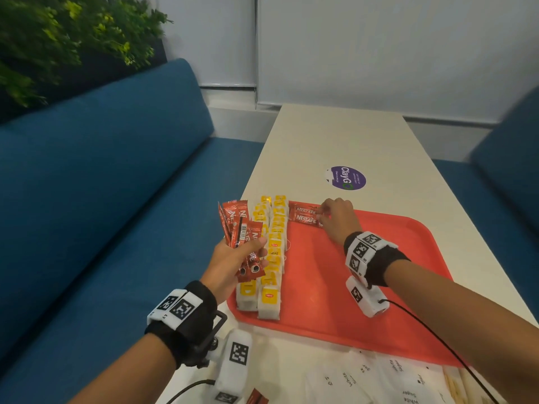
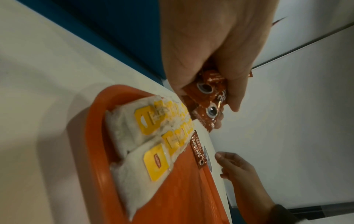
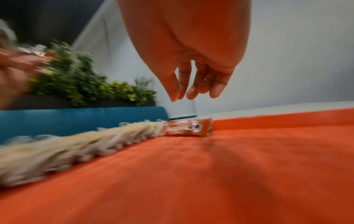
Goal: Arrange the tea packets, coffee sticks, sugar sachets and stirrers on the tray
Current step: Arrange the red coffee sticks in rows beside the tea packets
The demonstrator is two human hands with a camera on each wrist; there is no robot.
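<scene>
A red tray (image 1: 364,272) lies on the white table. Two rows of yellow-labelled tea packets (image 1: 272,258) run along its left side. Beside their far end lie two red coffee sticks (image 1: 304,215). My right hand (image 1: 335,217) hovers over the right ends of these sticks; in the right wrist view its fingers (image 3: 191,91) hang loosely curled just above a stick (image 3: 188,128), holding nothing. My left hand (image 1: 233,263) grips a fanned bunch of coffee sticks (image 1: 242,225) above the tea rows' left edge. White sugar sachets (image 1: 379,380) and pale stirrers (image 1: 455,386) lie on the table in front of the tray.
One loose coffee stick (image 1: 256,399) lies at the table's near edge. A purple round sticker (image 1: 348,177) marks the table beyond the tray. Blue bench seats (image 1: 116,199) flank the table, with a plant (image 1: 58,39) behind the left one.
</scene>
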